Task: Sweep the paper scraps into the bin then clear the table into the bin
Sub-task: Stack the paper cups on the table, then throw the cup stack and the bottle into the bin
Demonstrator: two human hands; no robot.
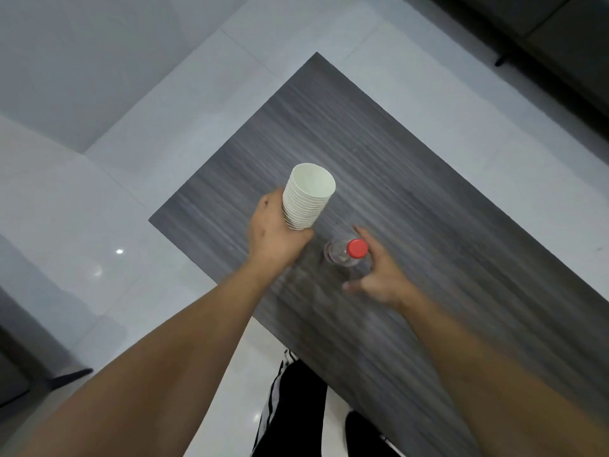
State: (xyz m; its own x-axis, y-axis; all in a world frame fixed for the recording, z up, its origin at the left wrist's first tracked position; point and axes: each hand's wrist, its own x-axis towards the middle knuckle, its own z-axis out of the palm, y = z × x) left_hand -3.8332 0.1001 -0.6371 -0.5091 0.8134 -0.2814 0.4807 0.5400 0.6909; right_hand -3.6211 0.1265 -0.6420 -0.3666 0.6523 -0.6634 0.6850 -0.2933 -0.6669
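Note:
A dark grey wood-grain table (pixel 412 179) fills the middle of the head view. My left hand (pixel 275 234) is shut on the lower part of a stack of white paper cups (pixel 308 197), held tilted above the table's near left part. A clear plastic bottle with a red cap (pixel 349 253) stands upright on the table just right of the cups. Around that bottle my right hand (pixel 379 272) curls with fingers spread, close to it or just touching; the motion blur hides which. No paper scraps or bin are in view.
Pale glossy floor tiles (pixel 115 199) surround the table. Dark furniture (pixel 543 37) stands at the top right, and another dark piece (pixel 26 357) sits at the left edge. My legs in black trousers with white stripes (pixel 296 407) are at the table's near edge.

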